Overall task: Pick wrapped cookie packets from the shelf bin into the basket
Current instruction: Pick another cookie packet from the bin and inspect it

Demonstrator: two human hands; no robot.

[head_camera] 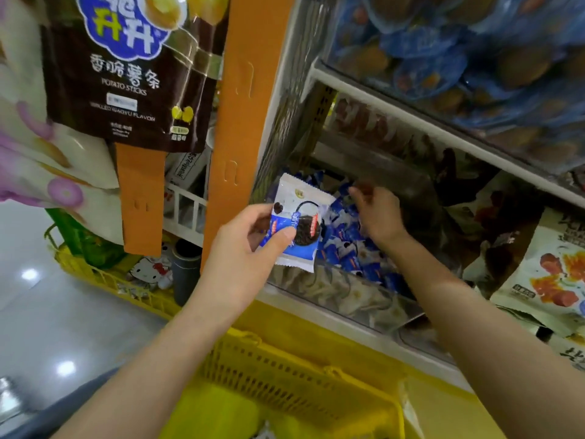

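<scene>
My left hand pinches a white and blue wrapped cookie packet between thumb and fingers, in front of the shelf bin. The clear-fronted bin holds a heap of several blue and white cookie packets. My right hand reaches into the bin over the heap, fingers curled at the far packets; what it grips is hidden. A yellow plastic basket sits below both arms at the bottom of the view.
An orange shelf post stands left of the bin. A dark potato-stick bag hangs at upper left. Another bin of blue snacks sits on the shelf above. Snack bags lie to the right. A yellow crate stands on the floor.
</scene>
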